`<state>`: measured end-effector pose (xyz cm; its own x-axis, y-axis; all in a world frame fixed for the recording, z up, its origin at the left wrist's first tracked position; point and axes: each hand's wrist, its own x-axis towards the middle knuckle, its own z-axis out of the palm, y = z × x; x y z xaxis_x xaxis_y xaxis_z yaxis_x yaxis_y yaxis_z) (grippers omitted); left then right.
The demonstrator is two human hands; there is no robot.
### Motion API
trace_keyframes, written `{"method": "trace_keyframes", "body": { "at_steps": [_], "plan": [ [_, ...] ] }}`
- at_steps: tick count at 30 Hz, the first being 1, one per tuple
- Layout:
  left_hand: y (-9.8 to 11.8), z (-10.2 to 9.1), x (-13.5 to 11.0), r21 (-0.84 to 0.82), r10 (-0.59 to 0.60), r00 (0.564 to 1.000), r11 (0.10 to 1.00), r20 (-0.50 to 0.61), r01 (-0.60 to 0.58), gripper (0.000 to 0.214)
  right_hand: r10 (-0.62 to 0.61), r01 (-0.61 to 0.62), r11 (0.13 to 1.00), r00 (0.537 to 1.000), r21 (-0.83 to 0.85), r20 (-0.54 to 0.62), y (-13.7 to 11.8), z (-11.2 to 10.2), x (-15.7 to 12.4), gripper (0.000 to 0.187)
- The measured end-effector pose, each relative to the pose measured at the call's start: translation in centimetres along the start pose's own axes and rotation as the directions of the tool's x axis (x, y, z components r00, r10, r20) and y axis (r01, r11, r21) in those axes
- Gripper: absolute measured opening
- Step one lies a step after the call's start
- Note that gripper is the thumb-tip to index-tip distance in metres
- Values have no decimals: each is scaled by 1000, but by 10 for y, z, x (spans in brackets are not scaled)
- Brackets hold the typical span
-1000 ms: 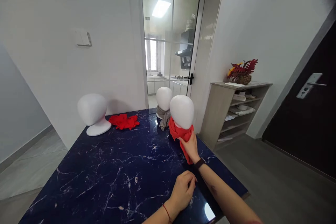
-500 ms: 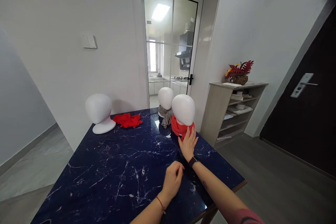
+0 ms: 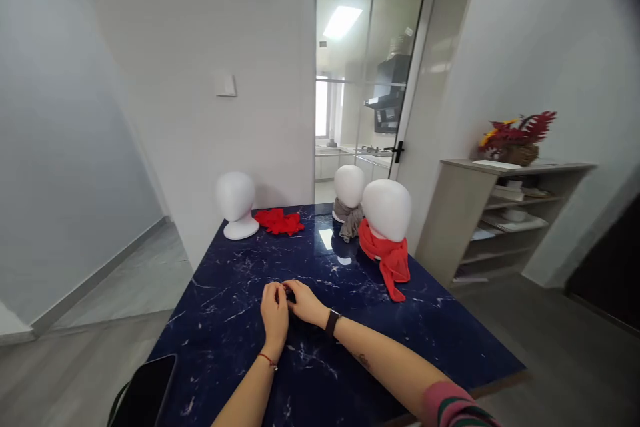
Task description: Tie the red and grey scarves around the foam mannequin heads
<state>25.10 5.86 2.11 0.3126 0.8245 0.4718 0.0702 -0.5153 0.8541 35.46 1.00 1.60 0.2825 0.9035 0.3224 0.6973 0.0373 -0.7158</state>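
Over the middle of the table, my left hand (image 3: 275, 310) and my right hand (image 3: 305, 303) meet at the fingertips. Both have curled fingers; whatever may lie between them is hidden. To their right, a white mannequin head (image 3: 387, 208) wears a red scarf (image 3: 393, 259), its loose end hanging down onto the tabletop. Behind it, a second white mannequin head (image 3: 349, 185) has a grey scarf (image 3: 350, 219) around its neck. At the far left stands a bare white mannequin head (image 3: 236, 196), with a crumpled red cloth (image 3: 279, 221) lying beside its base.
The table (image 3: 240, 293) has a dark blue marbled top. A black phone-like device (image 3: 145, 390) lies at its near left edge. Beyond the right side stands a shelf unit (image 3: 470, 213) with a flower basket (image 3: 517, 143) on top. A glass door (image 3: 345, 107) is behind.
My right hand has left the red scarf and come left to meet my left hand. The scarf's end now hangs in view. The camera has turned left, bringing the phone-like device into view.
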Motion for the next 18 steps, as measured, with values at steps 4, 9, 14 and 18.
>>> {"method": "trace_keyframes", "body": {
  "at_steps": [4,9,14,18],
  "plan": [
    [-7,5,5,-66,-135,987,989,-88,130,12,104,-101,991,994,87,-29,20,23,43,33],
    [-14,12,7,-96,-223,974,971,-39,219,6,184,-178,977,982,116,-48,41,30,96,24],
    [-12,18,5,-107,-238,971,965,38,240,6,179,-164,980,974,111,-140,44,47,165,30],
    [-14,22,5,-123,-276,958,951,74,283,7,169,-145,983,955,115,-242,38,72,239,59]
  ]
}}
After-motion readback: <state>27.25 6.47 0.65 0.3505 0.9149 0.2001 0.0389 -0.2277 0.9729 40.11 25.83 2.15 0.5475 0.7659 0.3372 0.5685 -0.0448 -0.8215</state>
